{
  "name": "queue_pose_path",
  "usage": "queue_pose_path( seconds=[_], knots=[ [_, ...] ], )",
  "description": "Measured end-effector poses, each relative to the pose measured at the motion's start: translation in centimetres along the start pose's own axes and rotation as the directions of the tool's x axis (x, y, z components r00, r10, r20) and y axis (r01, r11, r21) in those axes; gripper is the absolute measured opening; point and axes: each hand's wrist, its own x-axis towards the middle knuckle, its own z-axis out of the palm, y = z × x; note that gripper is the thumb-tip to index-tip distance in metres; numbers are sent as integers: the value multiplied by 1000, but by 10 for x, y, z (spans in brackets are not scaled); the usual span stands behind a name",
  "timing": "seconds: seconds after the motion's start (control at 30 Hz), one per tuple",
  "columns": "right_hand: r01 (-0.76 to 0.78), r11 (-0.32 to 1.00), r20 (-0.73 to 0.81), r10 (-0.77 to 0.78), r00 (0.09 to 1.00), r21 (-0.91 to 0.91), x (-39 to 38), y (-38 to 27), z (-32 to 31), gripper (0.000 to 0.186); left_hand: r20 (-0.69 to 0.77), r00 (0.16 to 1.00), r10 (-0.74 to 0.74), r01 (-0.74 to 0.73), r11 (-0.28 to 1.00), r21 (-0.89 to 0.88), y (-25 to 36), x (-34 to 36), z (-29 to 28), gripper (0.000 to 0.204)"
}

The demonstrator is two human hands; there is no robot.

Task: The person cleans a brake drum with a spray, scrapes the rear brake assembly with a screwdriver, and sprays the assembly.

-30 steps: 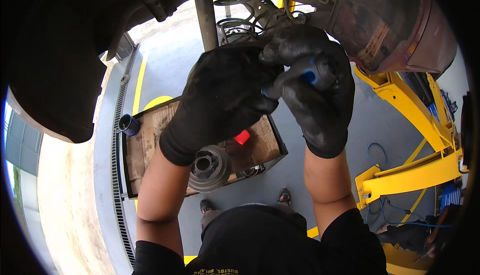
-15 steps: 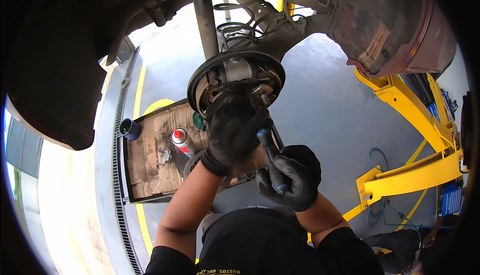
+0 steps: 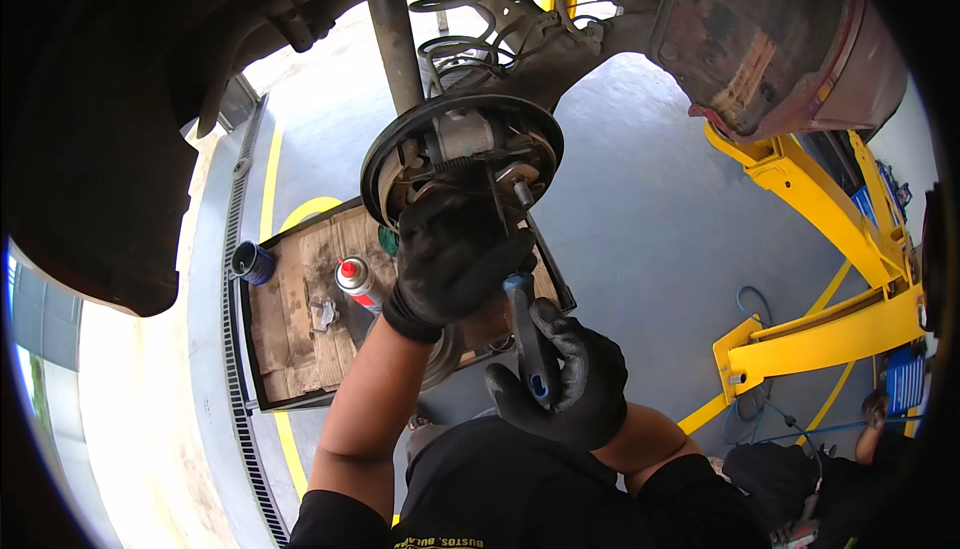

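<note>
My left hand, in a black glove, is curled around the upper part of a screwdriver at the lower edge of an exposed drum brake assembly. The screwdriver's black-and-blue handle points down toward me, its shaft running up among the brake parts, where the tip is hard to make out. My right hand, also gloved, cradles the handle between thumb and fingers, lower and to the right. Below the brake, a spray can with a red cap stands in a cardboard-lined tray.
A blue cup sits at the tray's left side. Car body parts and a coil spring hang overhead. Yellow lift arms occupy the right. Another person is at the lower right, among blue hoses.
Both hands have come down from one second ago, uncovering the brake assembly and spray can, and the screwdriver now points up into the brake. My right hand's fingers have loosened slightly since half a second ago.
</note>
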Motion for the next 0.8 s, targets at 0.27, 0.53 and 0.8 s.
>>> queue_pose_path(
  seconds=[0.27, 0.53, 0.8],
  knots=[
    [-111, 993, -43, 110, 993, -30, 9, -10, 2, 49, -6, 999, 41, -41, 999, -5, -5, 11, -4, 29],
    [-99, 989, -34, 96, 995, -106, 14, -16, 3, 47, -18, 999, 46, -47, 997, -58, -6, 17, -8, 34],
    [-135, 985, -43, 131, 990, -110, 14, -22, 6, 50, -13, 1000, 7, -7, 999, -52, -6, 18, -9, 30]
  ],
)
